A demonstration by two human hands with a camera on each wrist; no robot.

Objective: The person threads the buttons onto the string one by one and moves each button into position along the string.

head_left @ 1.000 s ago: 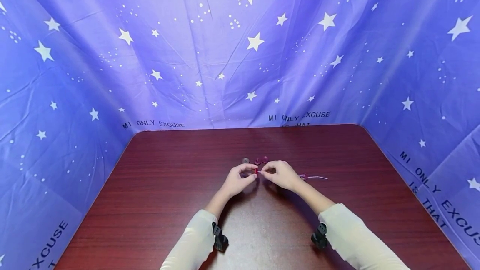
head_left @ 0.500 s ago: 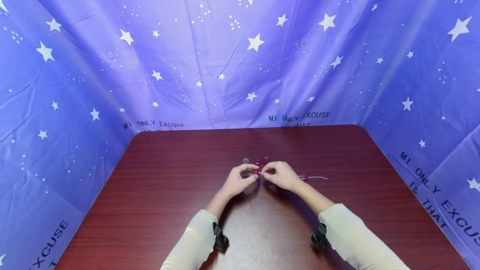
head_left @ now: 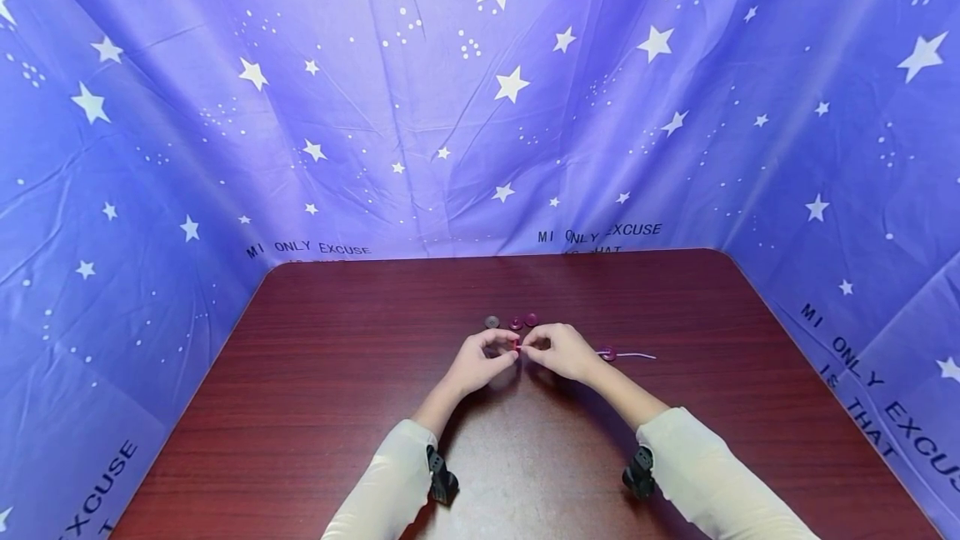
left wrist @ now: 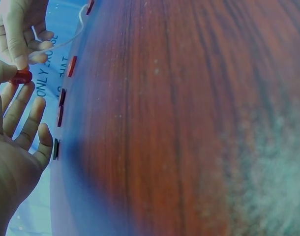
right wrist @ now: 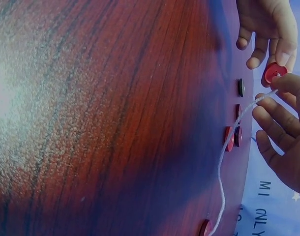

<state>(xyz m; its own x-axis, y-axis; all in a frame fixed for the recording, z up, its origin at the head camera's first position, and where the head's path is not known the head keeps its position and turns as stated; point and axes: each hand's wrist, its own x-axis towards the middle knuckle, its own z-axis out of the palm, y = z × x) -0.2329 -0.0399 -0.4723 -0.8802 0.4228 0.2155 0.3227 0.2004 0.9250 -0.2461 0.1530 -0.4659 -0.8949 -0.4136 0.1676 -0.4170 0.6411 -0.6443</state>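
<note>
While the red button (right wrist: pixel 271 73) is hovering over the worktop (head_left: pixel 337 315), nearer its far edge, with left hand (head_left: pixel 480 361) fingers pinching it and right hand (head_left: pixel 562 350) fingers pinching white cord (right wrist: pixel 220 169), any tilt could be letting the cord slip loose.

In the upper left, the left hand (left wrist: pixel 17 135) pinches a red button (left wrist: pixel 21 76), which the right hand (left wrist: pixel 21 29) meets from above. String (left wrist: pixel 74 38) curves to the top edge. More buttons (left wrist: pixel 72 66) line the table's (left wrist: pixel 155 118) left side.

The curtain (head_left: pixel 450 119) reads "MI ONLY EXCUSE IS THAT"
</note>
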